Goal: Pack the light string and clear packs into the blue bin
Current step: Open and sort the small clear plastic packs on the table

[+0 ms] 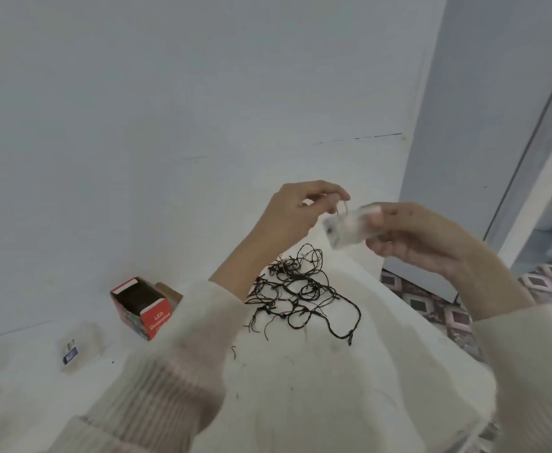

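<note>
Clear pack held up in right hand grip, left hand pinching its thin wire loop; black light string tangled on white worktop below, open red box left, two more packs near left edge

A red cardboard box stands open on the white table, its side printed "LED Decorative" (the rest is cut off). Behind the table rises a plain white wall. To the right, past the table's edge, lies a patterned floor.
</note>
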A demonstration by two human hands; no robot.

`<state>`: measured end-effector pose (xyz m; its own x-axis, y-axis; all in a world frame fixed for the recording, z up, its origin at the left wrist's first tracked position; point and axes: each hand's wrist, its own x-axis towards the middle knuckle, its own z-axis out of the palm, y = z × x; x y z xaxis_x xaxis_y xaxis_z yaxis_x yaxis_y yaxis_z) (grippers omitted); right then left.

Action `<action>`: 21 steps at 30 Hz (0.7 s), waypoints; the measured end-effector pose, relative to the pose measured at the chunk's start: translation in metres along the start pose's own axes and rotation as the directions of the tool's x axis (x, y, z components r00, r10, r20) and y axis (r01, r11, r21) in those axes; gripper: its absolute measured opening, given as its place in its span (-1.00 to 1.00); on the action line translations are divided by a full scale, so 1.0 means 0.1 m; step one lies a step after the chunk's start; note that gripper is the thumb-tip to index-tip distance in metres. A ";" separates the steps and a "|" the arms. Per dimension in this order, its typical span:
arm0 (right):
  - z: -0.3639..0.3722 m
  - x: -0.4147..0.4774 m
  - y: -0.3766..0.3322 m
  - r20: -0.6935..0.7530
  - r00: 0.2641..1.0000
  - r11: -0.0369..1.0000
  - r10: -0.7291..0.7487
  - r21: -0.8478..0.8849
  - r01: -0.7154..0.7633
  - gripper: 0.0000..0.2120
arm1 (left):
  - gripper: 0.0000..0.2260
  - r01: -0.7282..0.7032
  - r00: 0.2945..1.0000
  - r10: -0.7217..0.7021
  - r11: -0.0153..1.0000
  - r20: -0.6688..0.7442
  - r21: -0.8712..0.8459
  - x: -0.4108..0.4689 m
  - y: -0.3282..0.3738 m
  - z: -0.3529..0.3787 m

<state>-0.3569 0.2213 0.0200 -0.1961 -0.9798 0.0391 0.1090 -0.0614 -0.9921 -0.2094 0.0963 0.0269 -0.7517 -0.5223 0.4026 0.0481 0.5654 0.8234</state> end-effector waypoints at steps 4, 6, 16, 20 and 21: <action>0.24 0.21 0.00 -0.116 0.988 0.746 -0.102 0.648 0.153 -0.55 | -0.82 0.159 0.987 -0.161 0.916 0.024 -0.369 -0.04 0.08 -0.04; 0.44 0.30 -0.09 -0.239 0.962 0.706 -0.129 0.660 0.258 -0.75 | -0.75 0.179 0.980 -0.201 0.867 0.001 -0.465 -0.07 0.09 -0.07; 0.75 0.73 -0.34 -0.099 0.451 0.290 -0.887 -0.879 0.378 -0.85 | -0.81 0.201 0.979 -0.202 0.910 0.033 -0.363 -0.37 0.18 -0.46; 0.76 0.74 -0.47 0.097 0.790 0.113 -0.605 -0.972 0.205 -0.84 | -0.81 0.083 0.978 -0.082 0.997 -0.191 -0.004 -0.27 0.39 -0.73; 0.76 0.72 -0.53 0.090 0.868 0.251 -0.488 -0.938 0.239 -0.87 | -0.80 0.053 0.971 -0.011 0.984 -0.239 0.171 -0.23 0.42 -0.80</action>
<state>-0.3023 0.1396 0.0844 -0.1355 -0.8380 0.5287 -0.9336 -0.0707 -0.3513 -0.1377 0.0811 0.0845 -0.5732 -0.6658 0.4777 -0.1050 0.6378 0.7630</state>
